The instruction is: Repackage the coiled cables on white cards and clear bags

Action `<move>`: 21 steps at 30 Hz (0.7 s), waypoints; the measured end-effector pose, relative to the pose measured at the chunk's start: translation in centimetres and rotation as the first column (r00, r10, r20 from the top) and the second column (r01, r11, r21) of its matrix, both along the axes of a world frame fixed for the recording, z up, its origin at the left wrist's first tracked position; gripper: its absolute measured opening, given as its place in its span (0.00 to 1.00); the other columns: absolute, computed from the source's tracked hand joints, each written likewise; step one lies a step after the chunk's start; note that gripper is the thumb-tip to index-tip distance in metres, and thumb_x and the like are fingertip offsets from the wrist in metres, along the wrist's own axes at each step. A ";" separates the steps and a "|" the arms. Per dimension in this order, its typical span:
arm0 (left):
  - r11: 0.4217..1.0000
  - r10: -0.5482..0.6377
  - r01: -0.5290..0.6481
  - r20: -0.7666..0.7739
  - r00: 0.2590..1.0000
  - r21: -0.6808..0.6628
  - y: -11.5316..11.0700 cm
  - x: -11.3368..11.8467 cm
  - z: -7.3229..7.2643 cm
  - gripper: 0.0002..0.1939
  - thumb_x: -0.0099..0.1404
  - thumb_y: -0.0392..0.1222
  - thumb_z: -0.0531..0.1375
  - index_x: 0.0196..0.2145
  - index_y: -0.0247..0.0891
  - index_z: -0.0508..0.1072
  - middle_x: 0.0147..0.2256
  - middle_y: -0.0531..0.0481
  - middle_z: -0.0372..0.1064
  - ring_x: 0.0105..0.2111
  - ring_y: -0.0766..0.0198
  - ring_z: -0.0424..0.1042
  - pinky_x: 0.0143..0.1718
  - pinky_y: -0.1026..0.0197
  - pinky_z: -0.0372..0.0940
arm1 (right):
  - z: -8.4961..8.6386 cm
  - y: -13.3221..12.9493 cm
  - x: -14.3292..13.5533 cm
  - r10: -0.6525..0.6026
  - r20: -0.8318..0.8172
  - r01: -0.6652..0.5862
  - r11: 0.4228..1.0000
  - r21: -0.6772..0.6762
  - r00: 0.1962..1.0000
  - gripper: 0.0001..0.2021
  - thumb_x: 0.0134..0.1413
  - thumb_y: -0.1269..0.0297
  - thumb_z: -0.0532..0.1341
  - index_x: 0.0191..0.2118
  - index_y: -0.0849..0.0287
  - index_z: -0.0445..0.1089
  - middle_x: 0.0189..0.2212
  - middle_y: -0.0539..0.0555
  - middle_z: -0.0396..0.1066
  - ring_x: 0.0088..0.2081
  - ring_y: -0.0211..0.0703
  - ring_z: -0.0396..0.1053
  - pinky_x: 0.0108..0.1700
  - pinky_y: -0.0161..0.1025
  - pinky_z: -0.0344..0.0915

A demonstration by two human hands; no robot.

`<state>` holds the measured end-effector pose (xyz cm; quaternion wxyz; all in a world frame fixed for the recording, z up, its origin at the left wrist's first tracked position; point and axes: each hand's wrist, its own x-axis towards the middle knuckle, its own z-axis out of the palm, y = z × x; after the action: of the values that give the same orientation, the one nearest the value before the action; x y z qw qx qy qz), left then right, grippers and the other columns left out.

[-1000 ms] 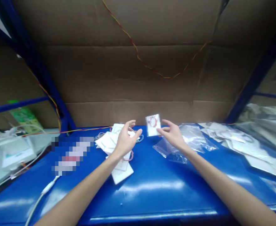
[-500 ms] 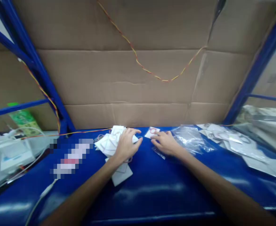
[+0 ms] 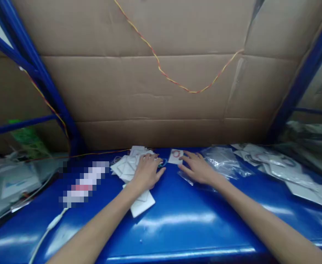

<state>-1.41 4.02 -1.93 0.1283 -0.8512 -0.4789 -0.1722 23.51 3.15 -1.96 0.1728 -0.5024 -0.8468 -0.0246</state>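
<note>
My left hand (image 3: 147, 171) lies over a pile of white cards (image 3: 124, 167), its thumb spread away from the fingers. A small blue-green loop (image 3: 164, 161) shows by its fingertips; whether they touch it I cannot tell. More white cards (image 3: 142, 204) stick out below the wrist. To the right, a single white card with a red ring (image 3: 174, 157) on it lies flat. At that card's right edge are the fingertips of my right hand (image 3: 196, 167), thumb and fingers apart. Under and beside this hand are clear plastic bags (image 3: 222, 161).
Bagged white cards (image 3: 281, 165) are heaped at the right. On the left are a pixelated strip with a white cable (image 3: 52, 223), a white box (image 3: 20, 183) and a green package (image 3: 26, 135). Cardboard (image 3: 155, 88) with a hanging yellow-red wire (image 3: 177, 85) backs the blue table (image 3: 177, 227).
My left fingers have lowered onto the pile, and the blue-green loop now shows beside them. My right hand has shifted slightly right, uncovering more of the card with the red ring.
</note>
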 end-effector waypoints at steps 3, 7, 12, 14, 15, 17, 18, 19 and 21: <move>1.000 0.013 -0.013 -0.007 1.000 0.006 0.0 -0.1 -0.1 0.21 0.70 0.54 0.59 0.54 0.41 0.76 0.59 0.37 0.70 0.62 0.41 0.64 0.64 0.38 0.53 | -0.2 -0.7 -0.1 -0.053 -0.024 0.052 0.998 -0.032 0.998 0.32 0.67 0.43 0.54 0.70 0.53 0.59 0.70 0.66 0.55 0.70 0.65 0.53 0.68 0.68 0.47; 1.000 0.018 -0.017 0.071 0.997 -0.019 -0.3 0.0 -0.3 0.39 0.61 0.65 0.63 0.64 0.42 0.69 0.68 0.34 0.58 0.69 0.31 0.49 0.67 0.30 0.44 | -0.5 -1.2 -0.2 -0.133 0.011 0.133 0.989 -0.059 0.991 0.50 0.53 0.26 0.55 0.74 0.48 0.48 0.74 0.65 0.43 0.73 0.74 0.39 0.68 0.75 0.34; 0.998 -0.037 0.043 0.119 0.992 -0.052 -0.5 0.1 -0.5 0.43 0.60 0.70 0.61 0.67 0.47 0.65 0.70 0.38 0.53 0.71 0.27 0.42 0.67 0.26 0.39 | -0.6 -1.3 -0.3 -0.140 0.025 0.142 0.985 -0.099 0.990 0.56 0.47 0.22 0.56 0.75 0.48 0.44 0.75 0.65 0.39 0.73 0.80 0.34 0.67 0.78 0.31; 0.997 -0.042 0.048 0.109 0.993 -0.052 -0.5 0.1 -0.4 0.43 0.60 0.70 0.61 0.67 0.46 0.66 0.70 0.37 0.54 0.71 0.26 0.42 0.67 0.26 0.38 | -0.3 -1.3 -0.3 -0.146 0.034 0.149 0.983 -0.110 0.989 0.54 0.48 0.23 0.56 0.75 0.48 0.46 0.75 0.65 0.39 0.73 0.80 0.34 0.67 0.78 0.32; 0.998 -0.037 0.042 0.099 0.994 -0.051 -0.5 0.1 -0.3 0.43 0.60 0.69 0.62 0.66 0.44 0.67 0.69 0.36 0.55 0.70 0.26 0.44 0.67 0.26 0.39 | 0.0 -1.4 -0.2 -0.152 0.033 0.154 0.983 -0.102 0.988 0.53 0.50 0.24 0.56 0.74 0.49 0.49 0.74 0.66 0.41 0.72 0.79 0.37 0.67 0.78 0.34; 0.999 -0.018 0.021 0.073 0.997 -0.048 -0.5 0.1 -0.2 0.38 0.62 0.66 0.62 0.63 0.40 0.71 0.66 0.33 0.60 0.68 0.27 0.51 0.67 0.28 0.42 | 0.6 -1.4 0.0 -0.147 0.013 0.147 0.987 -0.066 0.989 0.48 0.52 0.28 0.59 0.71 0.53 0.59 0.71 0.68 0.51 0.70 0.78 0.49 0.67 0.72 0.46; 0.999 -0.010 0.013 0.058 0.998 -0.051 -0.4 0.0 -0.1 0.34 0.64 0.63 0.62 0.59 0.38 0.74 0.63 0.32 0.64 0.66 0.29 0.56 0.66 0.30 0.45 | 0.9 -1.4 0.1 -0.133 -0.004 0.132 0.990 -0.052 0.991 0.44 0.52 0.29 0.61 0.67 0.55 0.65 0.68 0.69 0.59 0.66 0.76 0.57 0.65 0.68 0.53; 0.998 -0.004 0.007 0.043 0.999 -0.058 -0.3 0.0 0.0 0.29 0.65 0.60 0.61 0.56 0.38 0.76 0.60 0.32 0.68 0.63 0.32 0.61 0.65 0.32 0.49 | 1.1 -1.3 0.3 -0.111 -0.030 0.109 0.993 -0.044 0.993 0.41 0.51 0.31 0.63 0.62 0.56 0.71 0.63 0.69 0.66 0.61 0.72 0.65 0.62 0.62 0.60; 0.997 0.005 -0.003 0.019 1.000 -0.080 -0.2 -0.1 0.1 0.21 0.67 0.53 0.61 0.51 0.38 0.79 0.54 0.34 0.74 0.57 0.37 0.68 0.60 0.38 0.58 | 1.3 -1.1 0.6 -0.047 -0.136 0.041 0.998 -0.049 0.990 0.33 0.45 0.36 0.69 0.49 0.56 0.79 0.50 0.66 0.76 0.50 0.65 0.74 0.54 0.53 0.67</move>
<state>-1.48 3.82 -1.86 0.0898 -0.8529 -0.4885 -0.1610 24.08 2.02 -0.61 0.2185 -0.5253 -0.8220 0.0256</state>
